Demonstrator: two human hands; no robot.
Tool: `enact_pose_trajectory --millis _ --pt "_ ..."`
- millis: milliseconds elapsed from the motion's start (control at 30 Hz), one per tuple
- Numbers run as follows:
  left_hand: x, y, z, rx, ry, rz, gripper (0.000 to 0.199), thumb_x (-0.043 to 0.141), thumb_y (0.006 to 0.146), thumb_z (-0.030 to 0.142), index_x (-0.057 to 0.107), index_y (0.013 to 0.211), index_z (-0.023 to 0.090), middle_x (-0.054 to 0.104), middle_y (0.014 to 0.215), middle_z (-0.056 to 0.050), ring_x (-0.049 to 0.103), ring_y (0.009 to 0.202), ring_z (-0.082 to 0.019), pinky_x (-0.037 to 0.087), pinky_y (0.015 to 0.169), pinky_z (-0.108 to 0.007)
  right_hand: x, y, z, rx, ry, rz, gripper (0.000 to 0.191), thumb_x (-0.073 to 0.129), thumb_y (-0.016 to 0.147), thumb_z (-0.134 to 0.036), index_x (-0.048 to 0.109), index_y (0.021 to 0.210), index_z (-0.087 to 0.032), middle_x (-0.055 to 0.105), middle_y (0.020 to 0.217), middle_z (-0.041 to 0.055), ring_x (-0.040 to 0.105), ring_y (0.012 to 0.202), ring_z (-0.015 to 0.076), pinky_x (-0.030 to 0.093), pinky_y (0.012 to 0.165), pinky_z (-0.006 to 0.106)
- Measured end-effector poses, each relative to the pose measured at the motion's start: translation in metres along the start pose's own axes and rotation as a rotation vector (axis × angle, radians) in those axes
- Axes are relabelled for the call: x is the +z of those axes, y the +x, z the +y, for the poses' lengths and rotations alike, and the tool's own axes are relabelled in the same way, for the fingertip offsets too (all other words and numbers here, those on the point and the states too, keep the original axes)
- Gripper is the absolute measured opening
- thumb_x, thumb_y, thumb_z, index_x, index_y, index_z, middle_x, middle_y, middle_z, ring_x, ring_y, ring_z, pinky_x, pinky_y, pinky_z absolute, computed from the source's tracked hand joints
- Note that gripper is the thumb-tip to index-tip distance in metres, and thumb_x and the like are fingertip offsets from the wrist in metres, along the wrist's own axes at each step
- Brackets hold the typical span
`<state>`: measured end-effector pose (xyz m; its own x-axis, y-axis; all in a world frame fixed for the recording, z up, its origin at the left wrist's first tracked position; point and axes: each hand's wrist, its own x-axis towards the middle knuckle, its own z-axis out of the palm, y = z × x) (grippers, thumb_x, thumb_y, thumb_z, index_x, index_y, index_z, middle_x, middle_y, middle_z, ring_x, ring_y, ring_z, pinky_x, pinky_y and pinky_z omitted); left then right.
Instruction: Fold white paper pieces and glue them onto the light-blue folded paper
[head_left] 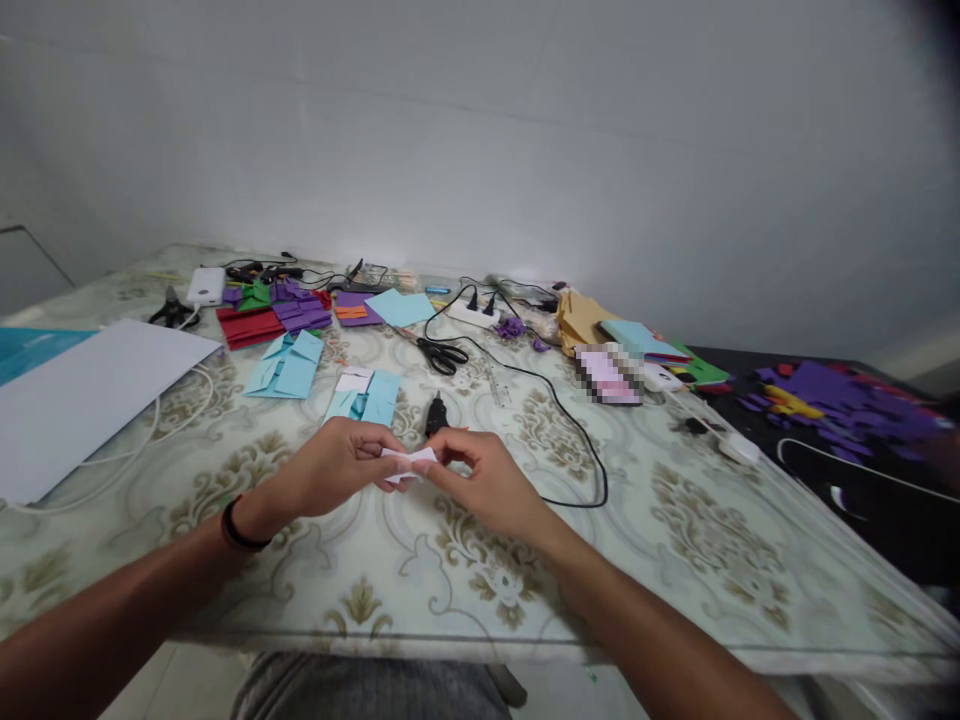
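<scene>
Between my two hands, over the near middle of the table, is a small piece of white paper [409, 456]. My left hand [349, 455] pinches its left side and my right hand [476, 470] pinches its right side, the thumbs close together on top. Just beyond my fingers lies a black glue gun [436, 412], its lower part hidden by my right hand. Folded light-blue paper pieces [382, 393] lie behind my left hand, with a small pale piece on top. Another folded light-blue paper stack [289, 366] sits farther left.
Black-handled scissors [442, 355] lie beyond the glue gun. A black cord [577, 425] loops right from a white power strip [474, 314]. Large white sheets [112, 400] cover the left side. Coloured papers [300, 305] line the back; purple scraps [832, 400] lie on a black surface at right.
</scene>
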<state>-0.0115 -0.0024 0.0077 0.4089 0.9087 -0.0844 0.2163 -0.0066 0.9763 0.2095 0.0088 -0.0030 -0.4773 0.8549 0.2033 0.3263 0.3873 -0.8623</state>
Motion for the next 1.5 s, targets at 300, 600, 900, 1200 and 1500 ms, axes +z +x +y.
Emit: enact_pose_trajectory --millis 300,600,900,1200,1500 --pt "0.0017 -0.0021 0.0051 0.047 0.095 0.052 0.021 0.074 0.088 0.036 0.079 0.084 0.016 0.083 0.079 -0.005 0.081 0.080 -0.021 0.066 0.075 -0.027 0.0013 0.0005 -0.0025 -0.018 -0.005 0.061 0.022 0.070 0.092 -0.035 0.075 0.079 -0.019 0.074 0.073 0.0021 0.063 0.069 0.0163 0.046 0.072 0.030" --pt "-0.0004 0.0029 -0.0036 0.033 -0.026 -0.017 0.022 0.073 0.089 0.035 0.073 0.081 0.014 0.082 0.078 -0.007 0.080 0.072 -0.020 0.064 0.067 -0.026 -0.0011 -0.0002 0.0000 0.045 0.109 0.134 0.026 0.071 0.090 -0.044 0.072 0.081 -0.019 0.066 0.072 0.0014 0.056 0.068 0.0162 0.043 0.064 0.028" --pt "0.0013 0.0017 0.0005 0.000 -0.027 -0.005 0.031 0.073 0.088 0.042 0.070 0.076 0.014 0.080 0.075 -0.008 0.078 0.064 -0.018 0.062 0.060 -0.026 -0.0037 0.0001 -0.0005 0.068 0.102 0.051 0.040 0.068 0.091 -0.049 0.061 0.067 -0.018 0.056 0.065 -0.0009 0.048 0.065 0.0142 0.037 0.064 0.029" --pt "-0.0004 0.0009 0.0053 0.049 0.062 0.068 0.039 0.068 0.091 0.049 0.060 0.069 0.017 0.073 0.057 -0.002 0.068 0.050 -0.014 0.054 0.053 -0.024 -0.0066 0.0009 0.0033 0.059 0.269 0.047 0.039 0.070 0.091 -0.049 0.056 0.069 -0.020 0.064 0.072 0.0004 0.055 0.068 0.0146 0.041 0.065 0.028" --pt "-0.0023 0.0025 0.0010 0.136 0.165 0.158 0.035 0.059 0.098 0.042 0.052 0.071 0.021 0.067 0.052 0.003 0.064 0.050 -0.012 0.049 0.057 -0.022 -0.0067 0.0012 0.0026 0.072 0.269 0.047 0.039 0.067 0.093 -0.053 0.060 0.075 -0.020 0.065 0.073 0.0007 0.055 0.068 0.0148 0.041 0.066 0.028"
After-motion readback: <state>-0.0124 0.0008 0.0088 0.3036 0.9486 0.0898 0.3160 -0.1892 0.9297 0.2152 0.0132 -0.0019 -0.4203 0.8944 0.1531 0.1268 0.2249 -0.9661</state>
